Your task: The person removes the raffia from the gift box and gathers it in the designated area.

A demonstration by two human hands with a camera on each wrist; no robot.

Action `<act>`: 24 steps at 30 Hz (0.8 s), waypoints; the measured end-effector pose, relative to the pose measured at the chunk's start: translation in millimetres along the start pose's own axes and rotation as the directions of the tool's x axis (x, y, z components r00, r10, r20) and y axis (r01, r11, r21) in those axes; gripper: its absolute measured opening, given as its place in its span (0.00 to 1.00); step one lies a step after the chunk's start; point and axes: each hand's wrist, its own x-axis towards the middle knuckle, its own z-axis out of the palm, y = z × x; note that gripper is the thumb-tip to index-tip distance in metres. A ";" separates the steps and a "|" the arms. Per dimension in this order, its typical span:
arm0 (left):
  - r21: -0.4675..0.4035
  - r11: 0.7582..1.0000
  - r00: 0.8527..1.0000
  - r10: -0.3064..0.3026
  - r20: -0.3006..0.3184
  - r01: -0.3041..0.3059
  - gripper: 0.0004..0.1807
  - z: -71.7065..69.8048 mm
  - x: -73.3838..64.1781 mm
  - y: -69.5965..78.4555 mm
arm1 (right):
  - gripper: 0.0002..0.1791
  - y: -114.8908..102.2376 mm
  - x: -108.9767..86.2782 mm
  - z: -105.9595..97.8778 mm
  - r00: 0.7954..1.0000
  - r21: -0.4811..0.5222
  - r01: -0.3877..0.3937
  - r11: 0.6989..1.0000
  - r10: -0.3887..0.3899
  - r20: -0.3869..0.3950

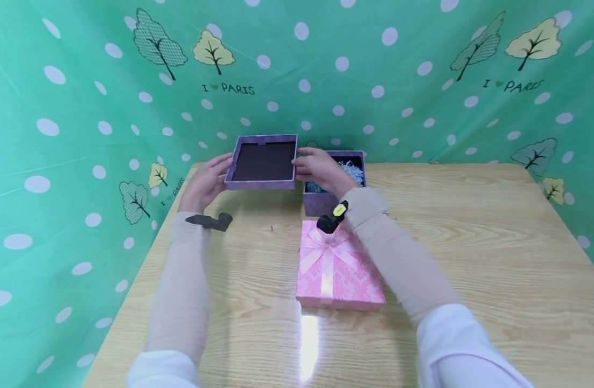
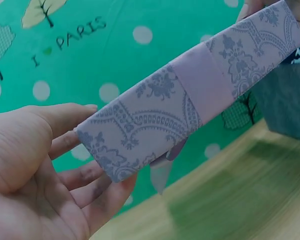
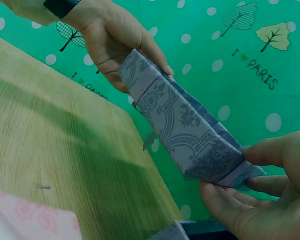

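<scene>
Both hands hold a purple patterned box lid point(image 1: 260, 185) up over the back left of the table, its dark inside facing up. My left hand point(image 1: 207, 180) grips the lid's left end, thumb at the rim and fingers beneath, as the left wrist view shows. At the opposite end my right hand point(image 1: 321, 168) pinches the lid's side between thumb and fingers. A pale ribbon band crosses the lid's side point(image 2: 155, 105), and ribbon ends hang below it. Behind the right hand stands the purple box point(image 1: 318, 205), uncovered, with blue shredded paper point(image 1: 353, 171) inside; the hand hides part of it.
In front of the purple box lies a pink gift box point(image 1: 342, 285) with a ribbon bow, under the right forearm. A tiny dark bit point(image 1: 271, 229) lies on the wooden table point(image 1: 471, 242). Green dotted cloth point(image 1: 398, 64) hangs along the back and left.
</scene>
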 end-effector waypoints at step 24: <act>-0.034 0.996 0.995 -0.088 -0.050 0.087 0.26 -39.1 -3.0 -33.0 | 0.33 26.1 34.8 55.2 0.995 0.035 -0.094 0.995 0.095 -0.042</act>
